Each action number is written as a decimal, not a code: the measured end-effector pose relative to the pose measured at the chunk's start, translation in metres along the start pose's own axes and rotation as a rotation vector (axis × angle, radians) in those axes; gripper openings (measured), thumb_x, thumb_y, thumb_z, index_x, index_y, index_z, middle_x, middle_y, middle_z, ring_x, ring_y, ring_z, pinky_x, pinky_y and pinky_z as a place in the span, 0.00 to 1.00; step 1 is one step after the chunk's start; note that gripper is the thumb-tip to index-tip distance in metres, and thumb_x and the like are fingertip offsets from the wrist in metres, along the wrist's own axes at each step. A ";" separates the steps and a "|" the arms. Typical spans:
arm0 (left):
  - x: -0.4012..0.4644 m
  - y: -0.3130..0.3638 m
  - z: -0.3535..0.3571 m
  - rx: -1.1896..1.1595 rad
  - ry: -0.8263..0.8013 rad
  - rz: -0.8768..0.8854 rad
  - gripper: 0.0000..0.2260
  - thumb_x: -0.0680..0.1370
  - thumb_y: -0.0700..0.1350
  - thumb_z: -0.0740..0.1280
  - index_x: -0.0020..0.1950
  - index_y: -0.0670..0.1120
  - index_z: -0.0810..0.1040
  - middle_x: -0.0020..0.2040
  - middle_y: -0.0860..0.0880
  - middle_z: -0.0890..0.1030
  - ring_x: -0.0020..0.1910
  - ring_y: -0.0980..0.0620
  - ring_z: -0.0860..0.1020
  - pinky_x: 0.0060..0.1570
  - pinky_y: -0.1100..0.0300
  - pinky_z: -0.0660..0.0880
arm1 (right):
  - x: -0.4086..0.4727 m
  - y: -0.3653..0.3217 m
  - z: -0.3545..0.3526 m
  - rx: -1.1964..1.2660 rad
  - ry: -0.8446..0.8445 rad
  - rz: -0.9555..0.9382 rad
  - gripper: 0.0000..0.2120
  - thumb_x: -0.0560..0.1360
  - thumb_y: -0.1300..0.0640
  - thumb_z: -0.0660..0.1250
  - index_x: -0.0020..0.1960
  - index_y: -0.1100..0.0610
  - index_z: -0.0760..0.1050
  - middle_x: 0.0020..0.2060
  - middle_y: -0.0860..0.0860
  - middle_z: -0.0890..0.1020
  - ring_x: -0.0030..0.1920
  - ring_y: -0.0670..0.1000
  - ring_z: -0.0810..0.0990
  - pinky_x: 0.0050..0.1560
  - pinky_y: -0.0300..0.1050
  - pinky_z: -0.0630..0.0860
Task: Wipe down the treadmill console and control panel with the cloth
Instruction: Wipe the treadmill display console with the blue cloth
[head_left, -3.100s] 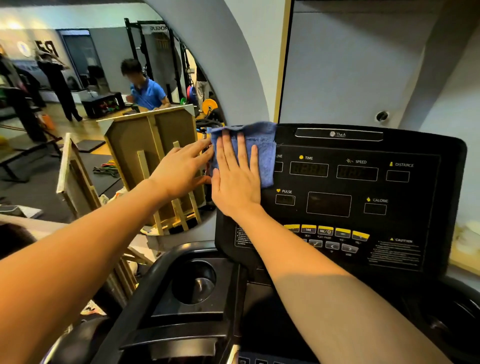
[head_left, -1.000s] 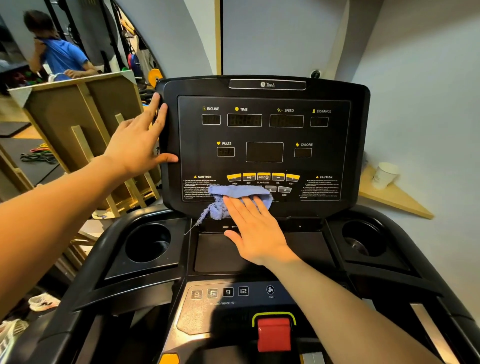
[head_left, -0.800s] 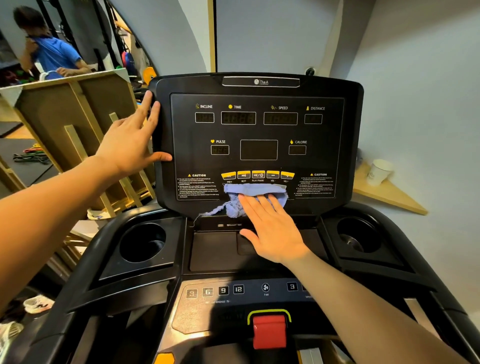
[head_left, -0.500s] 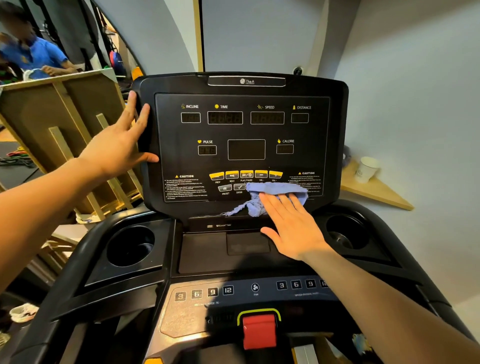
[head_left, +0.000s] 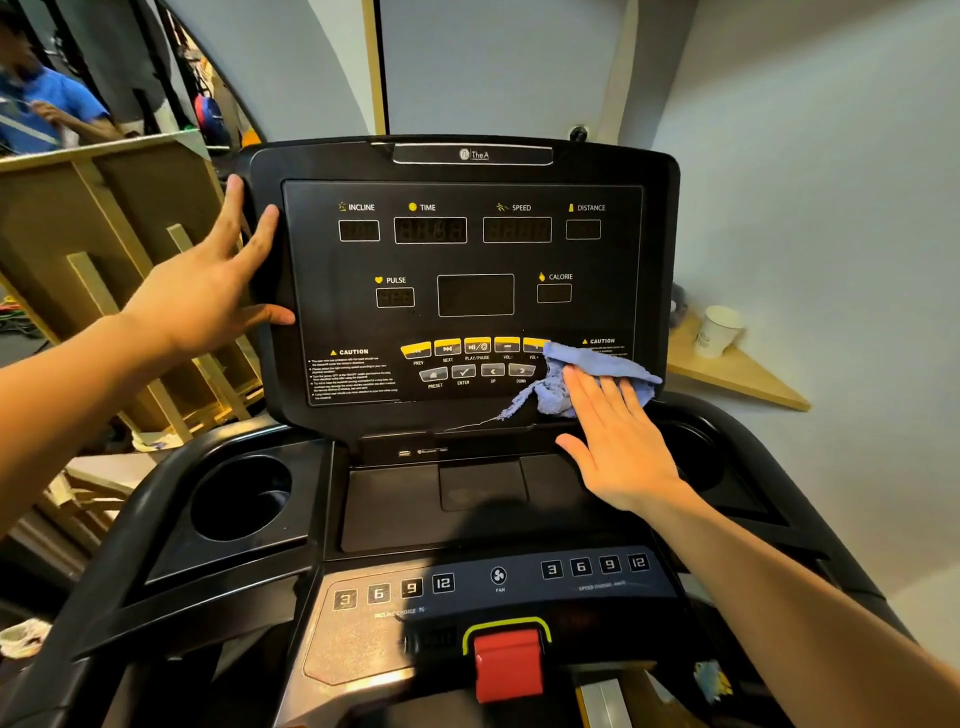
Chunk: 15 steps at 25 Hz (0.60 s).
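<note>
The black treadmill console (head_left: 467, 249) stands upright ahead, with dark displays and a row of yellow buttons (head_left: 475, 346). A crumpled blue cloth (head_left: 587, 376) lies against the console's lower right corner, over the right caution text. My right hand (head_left: 618, 441) presses flat on the cloth, fingers together and pointing up. My left hand (head_left: 208, 291) braces the console's left edge, fingers spread, thumb on the face. Below is the control panel (head_left: 493, 582) with numbered keys and a fan button, and a red safety stop (head_left: 509, 662).
Cup holders sit at left (head_left: 241, 499) and right (head_left: 691, 457) of the tray. A paper cup (head_left: 719, 330) stands on a wooden corner shelf (head_left: 737, 371) at right. Wooden frames (head_left: 104, 249) lean at left. A person in blue (head_left: 47, 111) is at far left.
My right hand has slid the cloth rightward along the console's bottom edge, from under the yellow buttons to the lower right corner. My left hand stays on the left edge.
</note>
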<state>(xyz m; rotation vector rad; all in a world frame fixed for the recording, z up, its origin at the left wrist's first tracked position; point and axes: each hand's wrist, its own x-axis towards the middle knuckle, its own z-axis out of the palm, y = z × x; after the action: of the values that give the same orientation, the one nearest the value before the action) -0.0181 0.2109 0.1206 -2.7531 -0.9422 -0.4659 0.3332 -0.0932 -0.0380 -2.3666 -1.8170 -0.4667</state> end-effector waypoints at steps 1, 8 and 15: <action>0.000 -0.001 0.000 -0.002 -0.002 0.001 0.49 0.72 0.54 0.73 0.81 0.51 0.43 0.81 0.43 0.35 0.68 0.30 0.71 0.53 0.35 0.79 | 0.001 0.001 0.000 0.003 0.008 -0.004 0.38 0.80 0.37 0.51 0.80 0.54 0.40 0.79 0.55 0.55 0.79 0.55 0.49 0.78 0.55 0.48; 0.001 -0.007 0.002 0.010 0.003 0.044 0.48 0.69 0.61 0.66 0.81 0.50 0.43 0.81 0.42 0.36 0.65 0.28 0.74 0.53 0.33 0.78 | 0.042 0.009 -0.015 -0.031 0.077 0.082 0.37 0.80 0.40 0.51 0.80 0.56 0.39 0.80 0.57 0.49 0.79 0.59 0.46 0.77 0.58 0.47; 0.002 -0.007 0.003 0.026 0.005 0.060 0.48 0.68 0.60 0.66 0.82 0.49 0.44 0.81 0.41 0.36 0.64 0.27 0.74 0.51 0.32 0.79 | 0.125 0.033 -0.057 -0.032 0.240 0.114 0.33 0.82 0.40 0.43 0.80 0.56 0.38 0.80 0.55 0.42 0.79 0.58 0.39 0.77 0.58 0.41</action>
<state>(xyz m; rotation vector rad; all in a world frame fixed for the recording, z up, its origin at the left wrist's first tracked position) -0.0201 0.2178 0.1191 -2.7464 -0.8558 -0.4474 0.3842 -0.0034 0.0576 -2.3030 -1.5735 -0.7348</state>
